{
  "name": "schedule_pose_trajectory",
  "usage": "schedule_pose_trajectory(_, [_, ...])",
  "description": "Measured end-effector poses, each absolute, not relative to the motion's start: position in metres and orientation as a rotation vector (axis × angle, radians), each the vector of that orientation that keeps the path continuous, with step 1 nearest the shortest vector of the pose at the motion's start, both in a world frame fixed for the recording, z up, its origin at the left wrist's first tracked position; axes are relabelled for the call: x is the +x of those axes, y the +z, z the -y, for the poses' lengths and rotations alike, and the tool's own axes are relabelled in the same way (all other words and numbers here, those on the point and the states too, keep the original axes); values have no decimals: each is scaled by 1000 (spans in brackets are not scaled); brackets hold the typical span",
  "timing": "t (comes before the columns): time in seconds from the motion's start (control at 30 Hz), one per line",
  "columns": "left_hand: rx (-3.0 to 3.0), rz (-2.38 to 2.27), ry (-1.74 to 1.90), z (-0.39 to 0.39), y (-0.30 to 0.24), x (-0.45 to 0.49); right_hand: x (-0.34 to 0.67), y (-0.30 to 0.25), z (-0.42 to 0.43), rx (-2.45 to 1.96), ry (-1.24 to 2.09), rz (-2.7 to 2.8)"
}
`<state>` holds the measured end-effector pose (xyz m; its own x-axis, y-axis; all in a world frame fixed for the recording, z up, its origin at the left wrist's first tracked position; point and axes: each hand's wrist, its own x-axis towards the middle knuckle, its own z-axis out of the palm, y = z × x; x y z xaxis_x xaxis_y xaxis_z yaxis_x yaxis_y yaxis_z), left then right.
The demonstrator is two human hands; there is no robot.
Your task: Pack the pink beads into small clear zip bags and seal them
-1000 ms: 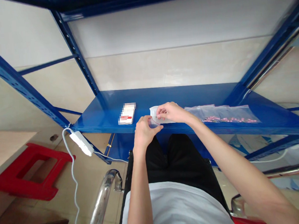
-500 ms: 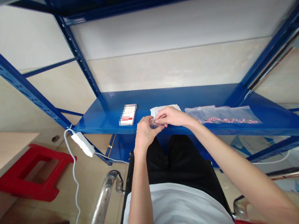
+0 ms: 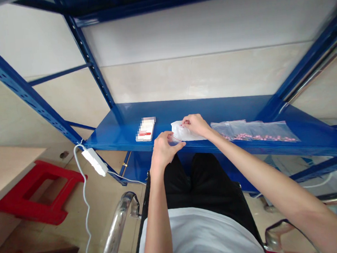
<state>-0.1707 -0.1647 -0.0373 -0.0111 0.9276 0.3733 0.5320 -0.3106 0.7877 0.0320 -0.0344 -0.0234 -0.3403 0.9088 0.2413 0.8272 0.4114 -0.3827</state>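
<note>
My left hand (image 3: 163, 149) is at the front edge of the blue shelf, its thumb and fingers curled around a small clear plastic bag (image 3: 174, 139). Just to the right, my right hand (image 3: 196, 124) is over a white sheet or pouch (image 3: 183, 133), fingertips pinched together close to its surface. Whatever may be between those fingertips is too small to make out. Beyond my right wrist lie several clear zip bags (image 3: 254, 129) in an overlapping row, with small pink pieces gathered along their lower edges.
A phone-like white item (image 3: 146, 129), partly blurred out, lies left on the blue shelf (image 3: 121, 122). A white power strip (image 3: 95, 161) hangs by the left post. Below left is a red stool (image 3: 38, 193). A metal chair armrest (image 3: 118, 225) flanks my left side.
My right hand has moved away from the plastic bag, up and right to the white sheet. The left hand still holds the bag in nearly the same place.
</note>
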Motion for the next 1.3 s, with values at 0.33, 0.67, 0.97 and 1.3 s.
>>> schedule_pose_trajectory(0.33, [1873, -1530, 1248, 165, -39, -170, 28, -31, 32, -1514, 232, 2267])
schedule_pose_trajectory(0.67, [1882, -1539, 1254, 165, -41, -167, 32, 7, 69, -969, 852, 2351])
schedule_pose_trajectory(0.97, [1942, -1457, 1256, 166, -40, -166, 29, 18, 81, -896, 961, 2427])
schedule_pose_trajectory(1.3, [1904, -1533, 1257, 165, -42, -164, 23, -16, 26, -1446, 240, 2297])
